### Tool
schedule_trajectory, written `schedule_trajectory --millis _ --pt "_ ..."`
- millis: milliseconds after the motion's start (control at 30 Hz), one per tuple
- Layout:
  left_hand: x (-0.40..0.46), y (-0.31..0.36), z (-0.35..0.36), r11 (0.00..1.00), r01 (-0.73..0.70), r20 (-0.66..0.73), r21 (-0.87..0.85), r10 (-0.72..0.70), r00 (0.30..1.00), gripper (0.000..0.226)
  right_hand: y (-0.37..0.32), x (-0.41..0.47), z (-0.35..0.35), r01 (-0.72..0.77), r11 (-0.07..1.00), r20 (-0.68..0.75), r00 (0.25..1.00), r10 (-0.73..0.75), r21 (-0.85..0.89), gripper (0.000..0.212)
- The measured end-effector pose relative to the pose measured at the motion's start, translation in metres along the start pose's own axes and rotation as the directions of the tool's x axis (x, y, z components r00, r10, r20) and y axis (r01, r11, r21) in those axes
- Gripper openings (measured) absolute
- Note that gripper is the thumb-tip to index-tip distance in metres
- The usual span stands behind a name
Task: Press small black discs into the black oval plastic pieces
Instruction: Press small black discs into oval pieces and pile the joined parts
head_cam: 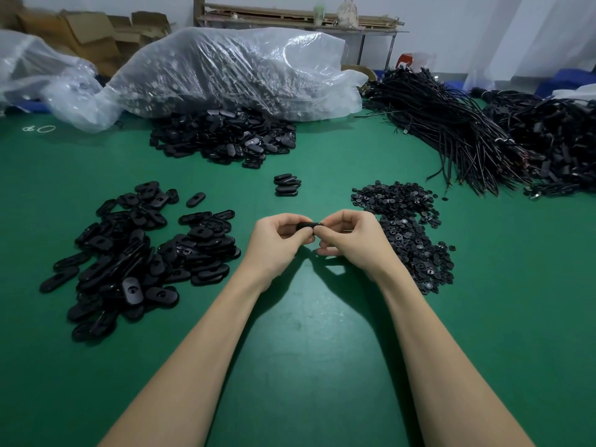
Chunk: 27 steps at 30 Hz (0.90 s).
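Both my hands meet above the green table (300, 333) and hold one black oval piece (308, 225) between them. My left hand (277, 243) grips its left end with curled fingers. My right hand (351, 240) pinches its right end; whether a disc is under the fingers is hidden. A heap of black oval pieces (138, 256) lies to my left. Small black discs (409, 227) are piled to my right. A short stack of oval pieces (287, 185) sits just beyond my hands.
A second heap of oval pieces (225, 137) spills from a big clear plastic bag (232, 69) at the back. Bundles of black cables (477, 133) fill the right rear. Cardboard boxes (96, 30) and a shelf (300, 19) stand behind.
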<state>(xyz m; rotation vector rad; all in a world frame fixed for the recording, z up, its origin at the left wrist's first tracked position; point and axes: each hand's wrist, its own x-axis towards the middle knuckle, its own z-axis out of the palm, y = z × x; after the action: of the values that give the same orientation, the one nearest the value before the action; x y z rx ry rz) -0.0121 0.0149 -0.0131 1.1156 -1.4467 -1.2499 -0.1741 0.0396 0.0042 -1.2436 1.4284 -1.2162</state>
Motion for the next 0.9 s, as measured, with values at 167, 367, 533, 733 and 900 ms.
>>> schedule_trajectory --millis 167,367,533,733,900 --pt "-0.0005 -0.0008 0.0032 0.996 -0.025 -0.043 0.091 0.029 0.999 0.017 0.0055 0.0015 0.0024 -0.004 0.999 -0.006 1.0 0.003 -0.045 0.011" --pt "0.0008 -0.0022 0.0008 0.999 -0.018 -0.032 0.052 0.019 0.999 0.015 0.0068 0.0027 0.0036 -0.002 0.999 -0.024 1.0 0.001 -0.049 0.011" --pt "0.0016 -0.0011 -0.0048 0.996 0.026 0.041 -0.089 -0.023 0.999 0.011 0.0057 0.003 0.0025 -0.002 1.0 -0.015 1.0 0.001 -0.011 0.011" --pt "0.0023 -0.0037 -0.0007 0.999 -0.016 -0.013 0.044 0.016 1.0 0.013 0.0074 0.0027 0.0045 -0.009 0.999 -0.019 1.0 0.009 -0.043 0.012" --pt "0.0012 -0.0051 0.003 0.987 -0.054 -0.081 0.15 0.066 0.995 0.017 0.0055 0.0006 0.0082 0.004 0.995 -0.045 0.999 -0.009 -0.102 0.011"
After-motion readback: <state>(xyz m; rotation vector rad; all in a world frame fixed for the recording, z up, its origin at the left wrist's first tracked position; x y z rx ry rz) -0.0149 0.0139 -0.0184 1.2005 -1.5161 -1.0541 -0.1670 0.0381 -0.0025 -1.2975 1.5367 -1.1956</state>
